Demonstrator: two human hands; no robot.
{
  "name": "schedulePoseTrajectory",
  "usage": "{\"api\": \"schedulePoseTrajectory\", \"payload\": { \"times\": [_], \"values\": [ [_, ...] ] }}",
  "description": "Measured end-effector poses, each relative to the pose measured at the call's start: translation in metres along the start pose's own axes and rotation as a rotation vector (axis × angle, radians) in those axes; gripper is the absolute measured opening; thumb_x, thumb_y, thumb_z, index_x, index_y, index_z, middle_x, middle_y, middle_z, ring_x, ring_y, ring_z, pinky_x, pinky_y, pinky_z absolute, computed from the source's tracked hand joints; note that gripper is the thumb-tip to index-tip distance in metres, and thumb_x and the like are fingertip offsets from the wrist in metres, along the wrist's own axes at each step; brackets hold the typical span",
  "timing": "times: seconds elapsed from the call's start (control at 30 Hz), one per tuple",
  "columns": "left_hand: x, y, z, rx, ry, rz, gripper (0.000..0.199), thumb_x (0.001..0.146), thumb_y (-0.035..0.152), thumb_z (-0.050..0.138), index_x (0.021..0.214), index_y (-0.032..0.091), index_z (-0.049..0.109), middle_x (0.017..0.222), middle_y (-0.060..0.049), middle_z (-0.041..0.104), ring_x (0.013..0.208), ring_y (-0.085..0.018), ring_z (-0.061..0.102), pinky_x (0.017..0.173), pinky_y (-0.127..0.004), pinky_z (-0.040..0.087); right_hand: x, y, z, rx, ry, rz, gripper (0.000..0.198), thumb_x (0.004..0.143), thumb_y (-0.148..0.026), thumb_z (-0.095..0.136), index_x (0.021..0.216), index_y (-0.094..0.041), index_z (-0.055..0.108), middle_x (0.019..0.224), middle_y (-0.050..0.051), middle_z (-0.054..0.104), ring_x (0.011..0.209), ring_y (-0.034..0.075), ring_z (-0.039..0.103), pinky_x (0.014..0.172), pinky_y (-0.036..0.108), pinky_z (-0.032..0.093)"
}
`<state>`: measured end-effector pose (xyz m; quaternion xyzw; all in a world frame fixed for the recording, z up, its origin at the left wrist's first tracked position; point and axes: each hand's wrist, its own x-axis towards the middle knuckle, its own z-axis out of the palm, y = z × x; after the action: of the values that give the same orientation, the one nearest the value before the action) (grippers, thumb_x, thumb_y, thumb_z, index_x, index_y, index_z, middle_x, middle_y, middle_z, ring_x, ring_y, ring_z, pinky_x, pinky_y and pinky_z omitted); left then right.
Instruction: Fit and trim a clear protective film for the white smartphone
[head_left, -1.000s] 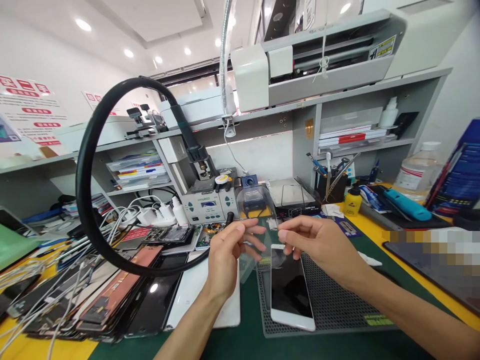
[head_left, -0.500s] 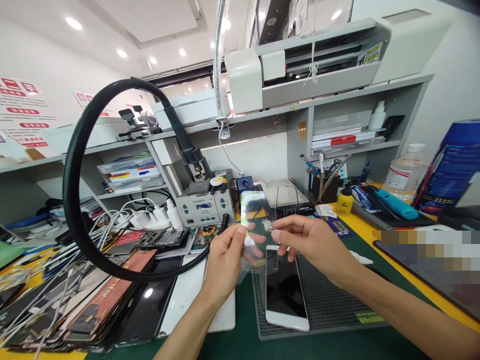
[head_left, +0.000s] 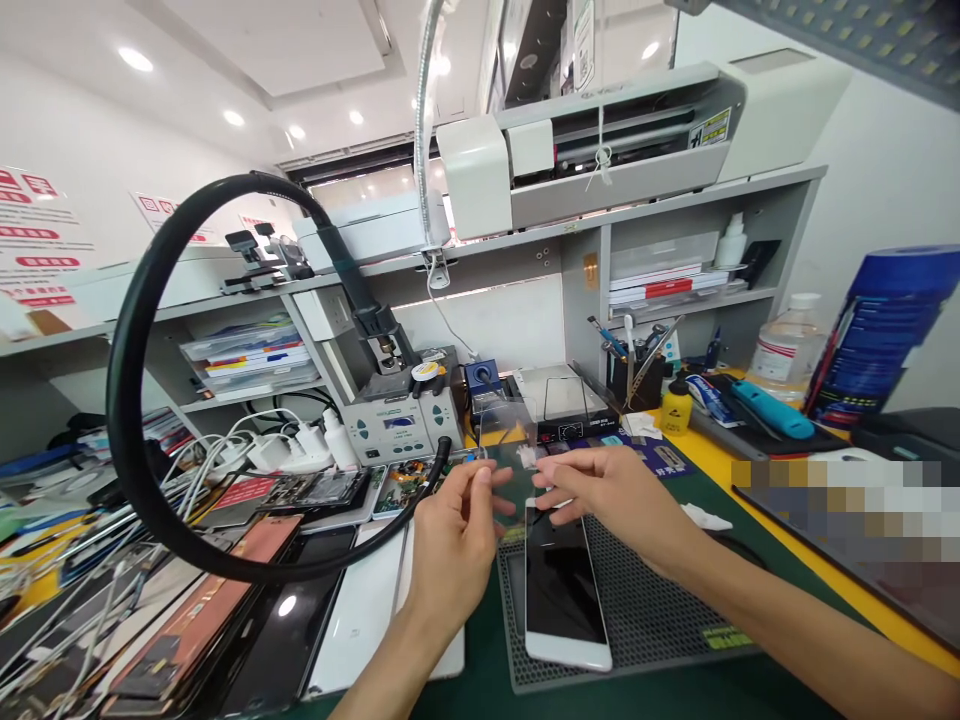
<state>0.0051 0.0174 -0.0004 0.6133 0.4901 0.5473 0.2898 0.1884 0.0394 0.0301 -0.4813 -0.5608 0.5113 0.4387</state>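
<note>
In my left hand (head_left: pixel 459 530), a clear phone-sized sheet (head_left: pixel 504 425), which looks like a screen protector, is pinched between thumb and fingers by its left edge. Its surface is see-through, with faint reflections. My right hand (head_left: pixel 611 490) is closed at the sheet's right side, thumb and forefinger pinched. At those fingertips shows a small white crumpled piece (head_left: pixel 528 457), perhaps a wipe; its exact kind is too small to tell. Below both hands, a white phone (head_left: pixel 567 590) with a dark screen lies face up on a grey perforated mat (head_left: pixel 660 600).
Several phones and phone parts (head_left: pixel 225 600) are piled at the left, beside white cables. A black hose (head_left: pixel 120 400) loops from a hot-air station (head_left: pixel 397 425). Behind stand a pen holder (head_left: pixel 636 375), a yellow bottle (head_left: pixel 676 408) and a clear bottle (head_left: pixel 787 345). A white tissue (head_left: pixel 705 517) lies right.
The clear sheet has tilted, and its bright reflection has faded. Both hands stay close together with much the same grip. The whole view has shifted slightly.
</note>
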Motion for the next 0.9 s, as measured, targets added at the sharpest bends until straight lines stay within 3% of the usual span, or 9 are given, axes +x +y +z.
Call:
{"api": "schedulePoseTrajectory", "payload": {
  "times": [0.1,0.3,0.53,0.63,0.73,0.9],
  "values": [
    [-0.0004,-0.0007,0.0006,0.019,0.007,0.005,0.033,0.099,0.048,0.05,0.11,0.021,0.066,0.107,-0.011,0.078,0.075,-0.023,0.075,0.055,-0.031,0.06,-0.0015,-0.0009,-0.0012,0.027,-0.021,0.023,0.021,0.094,-0.02,0.064,0.106,-0.01,0.079,0.102,0.014,0.079,0.085,0.023,0.078,0.064,0.027,0.064],
    [-0.0006,0.0009,0.0007,0.06,0.032,-0.004,0.028,0.099,0.044,0.051,0.108,0.022,0.066,0.109,-0.011,0.078,0.076,-0.024,0.076,0.056,-0.031,0.059,-0.0022,-0.0012,-0.0039,0.097,-0.05,0.059,0.02,0.093,-0.025,0.066,0.099,-0.012,0.079,0.104,0.015,0.079,0.092,0.025,0.077,0.063,0.026,0.062],
    [0.0016,0.0019,0.0002,0.007,0.051,-0.009,0.028,0.098,0.044,0.053,0.107,0.021,0.067,0.105,-0.011,0.078,0.074,-0.024,0.075,0.056,-0.032,0.06,-0.002,-0.0055,-0.0045,0.173,-0.088,0.076,0.018,0.091,-0.027,0.069,0.094,-0.011,0.077,0.1,0.015,0.077,0.097,0.025,0.074,0.073,0.03,0.061],
    [0.0018,0.0046,0.001,-0.068,0.024,-0.032,0.031,0.098,0.047,0.054,0.108,0.02,0.066,0.105,-0.011,0.078,0.073,-0.024,0.074,0.057,-0.033,0.061,-0.0016,-0.0046,-0.005,0.227,-0.119,0.054,0.022,0.085,-0.031,0.078,0.097,-0.013,0.074,0.097,0.011,0.073,0.093,0.023,0.072,0.072,0.03,0.06],
    [0.0012,0.0071,0.0016,-0.122,0.001,-0.064,0.033,0.097,0.048,0.055,0.108,0.02,0.067,0.1,-0.01,0.077,0.072,-0.023,0.072,0.058,-0.032,0.06,-0.0023,-0.0024,-0.0053,0.21,-0.154,-0.003,0.031,0.08,-0.035,0.083,0.101,-0.016,0.071,0.086,0.004,0.07,0.077,0.017,0.066,0.061,0.027,0.056],
    [0.0014,0.007,0.0022,-0.301,-0.057,-0.134,0.031,0.092,0.047,0.065,0.099,0.018,0.071,0.071,-0.001,0.066,0.062,-0.016,0.061,0.054,-0.025,0.051,-0.004,-0.0015,-0.0034,0.051,-0.188,-0.125,0.027,0.082,-0.036,0.079,0.099,-0.017,0.072,0.075,0.0,0.067,0.058,0.011,0.054,0.05,0.023,0.047]
  ]
}}
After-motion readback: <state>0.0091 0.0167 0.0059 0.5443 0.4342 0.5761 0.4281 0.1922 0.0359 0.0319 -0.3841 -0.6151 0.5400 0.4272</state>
